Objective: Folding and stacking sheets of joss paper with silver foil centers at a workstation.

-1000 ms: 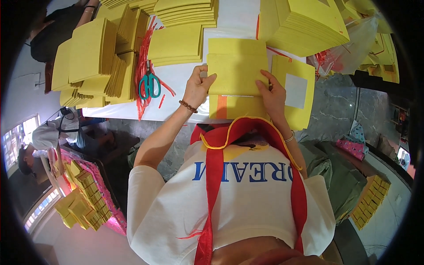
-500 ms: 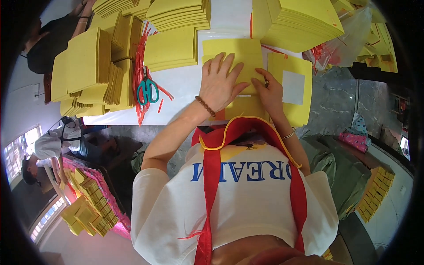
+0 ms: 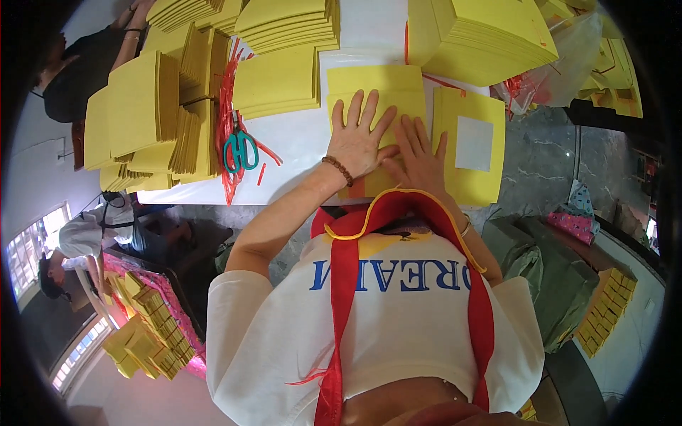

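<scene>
**Status: one yellow piece (image 3: 389,79) in work, not yet stacked**

Far left: yellow bundles (image 3: 150,303) lie in rows on a pink cover (image 3: 195,366), near a co-worker in a pale shirt (image 3: 87,228). These appear to be finished stock.

Left side of the white table (image 3: 290,135): left-hand stacks (image 3: 145,106) of yellow pieces stand gathered and leaning. To their right, red strips (image 3: 226,156) lie loose, with the teal-handled scissors (image 3: 240,153) resting partly on them. Right of the scissors, a low stack (image 3: 275,82) is already layered.

Centre: the yellow piece lies flat near the table's near edge. The left hand (image 3: 357,144) rests on it, palm down, fingers spread. The right hand (image 3: 419,160) lies over its right side, fingers extended and slightly apart, thumb close to the left thumb. Neither hand visibly pinches anything. A crosswise edge shows near the far end; judged from this, folding is at least partly done.

Right: a loose yellow sheet (image 3: 465,186) with a pale patch lies outside the stacks. Beyond it stands a tall stack (image 3: 490,42). The number of pieces left cannot be told.
</scene>
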The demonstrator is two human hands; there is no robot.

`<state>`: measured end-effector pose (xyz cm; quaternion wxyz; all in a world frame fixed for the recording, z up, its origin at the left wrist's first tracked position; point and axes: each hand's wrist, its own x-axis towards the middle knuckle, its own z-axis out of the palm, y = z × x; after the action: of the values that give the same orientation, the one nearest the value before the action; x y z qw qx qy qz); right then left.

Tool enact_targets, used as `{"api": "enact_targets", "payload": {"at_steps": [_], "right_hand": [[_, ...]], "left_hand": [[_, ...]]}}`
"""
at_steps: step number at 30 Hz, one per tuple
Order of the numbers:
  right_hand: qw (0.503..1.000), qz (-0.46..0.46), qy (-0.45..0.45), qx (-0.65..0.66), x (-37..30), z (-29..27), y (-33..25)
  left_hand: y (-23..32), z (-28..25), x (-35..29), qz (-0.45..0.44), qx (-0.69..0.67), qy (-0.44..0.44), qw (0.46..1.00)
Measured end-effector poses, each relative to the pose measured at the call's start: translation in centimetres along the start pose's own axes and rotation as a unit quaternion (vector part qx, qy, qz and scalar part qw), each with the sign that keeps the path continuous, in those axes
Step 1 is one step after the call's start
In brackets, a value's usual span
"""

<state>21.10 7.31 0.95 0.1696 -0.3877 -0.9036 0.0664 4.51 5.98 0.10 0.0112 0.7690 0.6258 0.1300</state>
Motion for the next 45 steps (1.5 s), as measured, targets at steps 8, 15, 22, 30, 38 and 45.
{"api": "enact_targets", "payload": {"at_steps": [8, 15, 22, 30, 38, 45], "right_hand": [[0.994, 0.051, -0.101, -0.006, -0.5, 1.1, 0.1], [0.991, 0.045, -0.129, 0.011, 0.2, 0.7, 0.5], [0.939, 0.118, -0.184, 0.265, 0.6, -1.5, 2.1], [0.839, 0.156, -0.023, 0.520, 1.3, -2.9, 2.1], [0.774, 0.172, 0.104, 0.600, 0.9, -1.7, 1.2], [0.872, 0.218, 0.069, 0.432, 0.8, -1.9, 0.5]], "left_hand": [[-1.4, -1.8, -1.7, 0.111, -0.110, 0.021, 0.987], [1.0, -4.5, -0.3, 0.096, 0.086, -0.146, 0.981], [2.3, 0.1, -1.4, 0.089, 0.188, 0.009, 0.978], [-0.5, -5.5, 1.2, 0.047, -0.042, -0.075, 0.995], [-15.1, -8.2, -0.3, 0.075, 0.097, 0.191, 0.974], [-18.9, -4.4, -1.3, 0.030, 0.150, 0.087, 0.984]]}}
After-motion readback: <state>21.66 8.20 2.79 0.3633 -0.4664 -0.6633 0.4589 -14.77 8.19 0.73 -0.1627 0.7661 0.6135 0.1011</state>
